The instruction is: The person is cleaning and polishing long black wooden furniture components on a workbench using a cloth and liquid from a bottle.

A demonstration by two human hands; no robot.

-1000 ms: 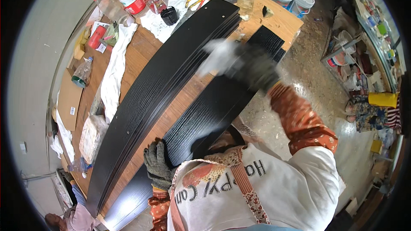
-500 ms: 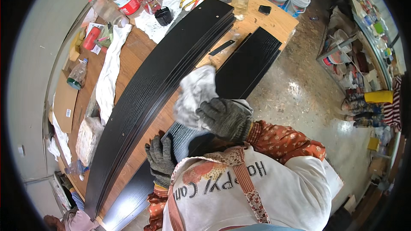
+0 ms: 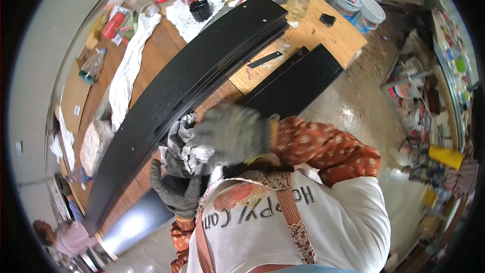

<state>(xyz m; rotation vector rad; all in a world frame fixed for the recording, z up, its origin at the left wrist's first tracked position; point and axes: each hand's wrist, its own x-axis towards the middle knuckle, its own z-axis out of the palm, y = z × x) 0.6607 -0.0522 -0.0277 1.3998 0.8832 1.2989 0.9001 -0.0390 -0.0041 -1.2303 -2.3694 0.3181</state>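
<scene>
My right hand (image 3: 233,132), in a grey work glove, grips a crumpled grey-white rag (image 3: 183,147) and presses it on a long black board (image 3: 298,83) that lies along the table's near edge. My left hand (image 3: 174,189), also gloved, holds the near end of that black board. A stack of long black boards (image 3: 202,65) runs diagonally across the wooden table (image 3: 328,38) just beyond the rag.
A clear plastic bottle (image 3: 297,2), a black cup (image 3: 200,9), white cloths (image 3: 126,71) and cans sit on the table's far side. White buckets (image 3: 366,12) stand on the floor to the right. Cluttered shelves (image 3: 444,71) line the right. Another person (image 3: 65,235) is at lower left.
My right hand has pulled the rag along the black board from its far part back toward my body. My left hand has stayed on the board's near end.
</scene>
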